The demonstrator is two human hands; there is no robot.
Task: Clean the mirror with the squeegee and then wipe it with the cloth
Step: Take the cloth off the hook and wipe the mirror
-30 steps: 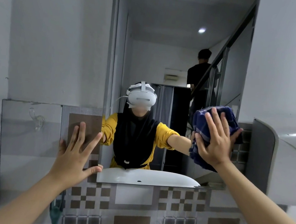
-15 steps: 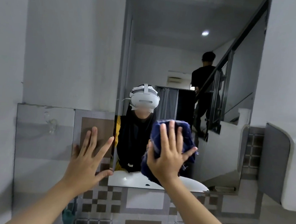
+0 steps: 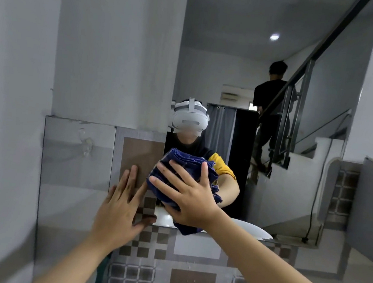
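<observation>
A tall wall mirror (image 3: 289,197) fills the middle and right of the head view. My right hand (image 3: 189,196) presses a folded dark blue cloth (image 3: 185,164) flat against the mirror's lower left corner, fingers spread over it. My left hand (image 3: 122,206) lies flat on the tiled wall just left of the mirror's edge, fingers apart, holding nothing. No squeegee is in view.
The mirror reflects me, a white basin, a staircase with a metal railing and a person in black on the stairs. A clear hook (image 3: 87,145) sticks to the tile at left. A grey and white fixture (image 3: 372,214) juts out at the right edge.
My right hand has slid the cloth leftward across the mirror from its right side to its lower left corner. My left hand has stayed on the wall tile.
</observation>
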